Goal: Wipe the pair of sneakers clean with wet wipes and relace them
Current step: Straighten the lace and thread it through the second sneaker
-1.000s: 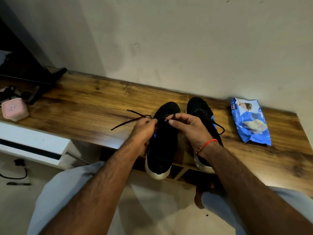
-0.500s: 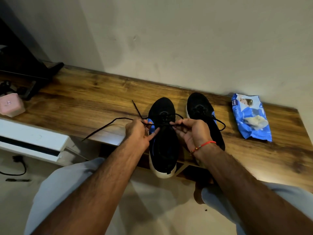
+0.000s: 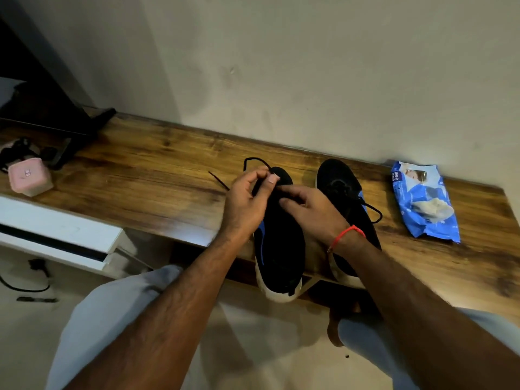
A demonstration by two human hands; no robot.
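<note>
We are at the lacing step, tying off the left sneaker point(image 3: 281, 243), which stands mid-frame on the wooden shelf point(image 3: 157, 178) with its heel over the edge. Our left hand point(image 3: 247, 201) pinches a loop of the black lace point(image 3: 254, 161) between thumb and fingers; our right hand point(image 3: 306, 209) curls at the shoe's tongue, probably gripping the other strand, though we cannot see it. The right sneaker point(image 3: 342, 187) beside it looks already tied. The wipes pack point(image 3: 425, 204) lies at the right. Next, we judge, we must cross the loops and pull snug.
</note>
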